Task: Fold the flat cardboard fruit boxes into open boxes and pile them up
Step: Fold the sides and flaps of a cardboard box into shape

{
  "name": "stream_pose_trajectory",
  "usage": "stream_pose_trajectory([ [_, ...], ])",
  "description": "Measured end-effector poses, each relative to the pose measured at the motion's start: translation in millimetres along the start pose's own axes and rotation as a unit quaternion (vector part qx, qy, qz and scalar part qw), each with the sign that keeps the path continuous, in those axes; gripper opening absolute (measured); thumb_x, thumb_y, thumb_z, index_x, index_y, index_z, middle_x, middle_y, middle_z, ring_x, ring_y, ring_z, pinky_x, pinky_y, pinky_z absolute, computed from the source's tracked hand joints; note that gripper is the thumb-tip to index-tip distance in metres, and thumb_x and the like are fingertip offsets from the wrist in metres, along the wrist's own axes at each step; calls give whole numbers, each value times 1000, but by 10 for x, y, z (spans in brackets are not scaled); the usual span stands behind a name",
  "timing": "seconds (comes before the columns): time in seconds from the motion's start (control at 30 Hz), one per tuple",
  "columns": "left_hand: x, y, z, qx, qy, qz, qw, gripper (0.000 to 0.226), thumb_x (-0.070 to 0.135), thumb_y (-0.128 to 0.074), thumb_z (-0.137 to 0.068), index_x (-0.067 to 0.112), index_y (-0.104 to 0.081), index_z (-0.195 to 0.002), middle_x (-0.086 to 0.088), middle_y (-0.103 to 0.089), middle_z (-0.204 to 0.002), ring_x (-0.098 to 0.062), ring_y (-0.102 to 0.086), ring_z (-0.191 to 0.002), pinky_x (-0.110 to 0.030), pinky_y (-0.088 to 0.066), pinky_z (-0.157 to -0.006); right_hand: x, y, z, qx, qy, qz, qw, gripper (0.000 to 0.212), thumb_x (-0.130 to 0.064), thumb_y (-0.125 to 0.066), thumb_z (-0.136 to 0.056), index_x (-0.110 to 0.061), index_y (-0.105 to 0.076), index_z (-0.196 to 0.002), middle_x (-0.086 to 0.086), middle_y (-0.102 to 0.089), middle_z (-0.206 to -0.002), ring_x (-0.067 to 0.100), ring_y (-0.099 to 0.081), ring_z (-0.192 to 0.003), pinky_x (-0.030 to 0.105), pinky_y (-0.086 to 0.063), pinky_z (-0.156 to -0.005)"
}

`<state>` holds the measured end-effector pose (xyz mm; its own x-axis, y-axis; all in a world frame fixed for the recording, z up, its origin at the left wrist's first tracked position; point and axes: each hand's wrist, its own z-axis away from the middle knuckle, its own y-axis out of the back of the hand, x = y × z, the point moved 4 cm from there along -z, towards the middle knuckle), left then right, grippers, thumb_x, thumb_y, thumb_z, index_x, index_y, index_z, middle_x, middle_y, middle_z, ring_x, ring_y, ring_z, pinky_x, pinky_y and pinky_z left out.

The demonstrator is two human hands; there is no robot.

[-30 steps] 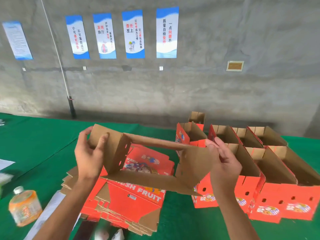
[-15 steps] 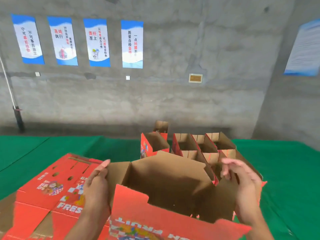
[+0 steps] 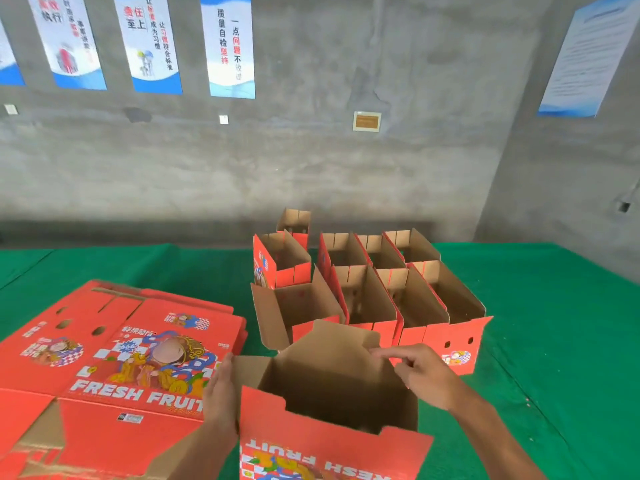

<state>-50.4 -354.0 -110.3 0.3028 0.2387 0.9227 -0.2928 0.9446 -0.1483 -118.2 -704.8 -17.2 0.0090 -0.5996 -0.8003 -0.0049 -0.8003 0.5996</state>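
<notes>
Half-erected red-printed corrugated cardboard fruit box [image 3: 332, 403], at 6 o'clock on the green-covered table [image 3: 554, 341]. Left hand [image 3: 221, 393], fingers straight, presses flat against the box's left wall; right hand [image 3: 422, 374], fingers loosely curled, touches the brown inner flap at its right edge. Flat red blanks [image 3: 114, 358] lie at 9 o'clock, finished open boxes [image 3: 398, 299] at 12. The board is probably light and stiff but creasable; hold walls near fold lines.

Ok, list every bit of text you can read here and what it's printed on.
"FRESH FRUIT": top sheet of the flat red cardboard box stack.
"FRESH FRUIT", upside down: near red flap of the half-folded cardboard box.
"一点问题不放过" and "质量自检坚持": blue-and-white wall poster.
Other posters, the brass wall plaque and the stack's sticker: too blurred.
</notes>
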Motion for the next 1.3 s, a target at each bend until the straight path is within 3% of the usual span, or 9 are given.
stream_pose_trajectory([
  [0.17,88,12,100,-153,-67,27,986,64,81,-47,-85,41,-59,-134,1,-60,-144,-18,-59,-127,-49,-38,-115,99,53,-114,0,-27,-25,999,61,3,-38,-99,-41,-76,-116,21,-46,-59,15,-24,-46,31,-17,-50],
  [0.3,29,86,186,-150,-198,-178,952,89,74,-63,-75,47,-33,-154,17,-44,-154,-2,-46,-137,-39,-40,-114,148,102,-113,0,-43,-39,998,64,7,-35,-99,-38,-78,-114,10,-62,-68,11,-28,-44,24,-22,-48],
  [0.43,0,32,209,-121,-172,-234,949,117,52,-84,-70,39,-14,-162,1,-42,-155,-22,-55,-128,-43,-56,-99,140,230,-53,2,-29,-42,999,66,14,-33,-97,-30,-80,-113,7,-58,-56,19,-38,-53,22,-29,-49],
  [0.53,74,-9,149,-114,-196,-287,931,117,37,-85,-78,35,-4,-163,-1,-32,-162,-20,-46,-135,-39,-51,-105,157,302,22,-14,-26,-100,995,61,15,-32,-95,-20,-79,-112,-3,-79,-93,15,-46,-58,23,-41,-57],
  [0.7,168,-354,471,-126,-408,-408,807,114,-7,-63,-84,52,1,-157,26,-2,-168,13,-5,-149,-21,-30,-113,-43,-63,6,-67,-8,-161,985,70,-49,-51,-70,-16,-67,-129,-2,-73,-126,17,-74,-104,20,-48,-97],
  [0.93,-110,-435,558,-201,-453,-531,687,54,47,-32,-107,58,-9,-155,33,-23,-158,14,-14,-147,-23,-16,-121,117,-773,117,6,137,144,980,84,-11,-46,-92,-40,-13,-162,-22,-7,-170,2,-4,-157,38,-13,-129],
  [1.03,-121,-426,463,-174,-420,-519,724,45,28,-39,-108,49,-40,-148,22,-41,-154,2,-35,-145,-23,-26,-119,136,-836,129,129,133,228,956,104,0,-58,-81,-28,-1,-164,-8,4,-172,13,5,-159,48,-9,-128],
  [1.13,-61,-466,416,-154,-366,-483,781,49,19,-50,-103,53,-45,-137,27,-48,-139,-4,-49,-132,-29,-44,-105,152,-796,132,188,30,187,964,111,-16,-72,-82,-26,5,-162,0,-31,-164,19,-30,-150,44,-25,-124],
  [1.3,-62,-504,349,-118,-326,-468,813,79,9,-50,-94,39,-14,-157,15,-21,-161,-10,-21,-148,-45,-42,-108,212,-853,232,83,66,195,975,70,-89,-23,-88,-53,-49,-142,-54,-35,-127,-16,-34,-128,27,-28,-117],
])
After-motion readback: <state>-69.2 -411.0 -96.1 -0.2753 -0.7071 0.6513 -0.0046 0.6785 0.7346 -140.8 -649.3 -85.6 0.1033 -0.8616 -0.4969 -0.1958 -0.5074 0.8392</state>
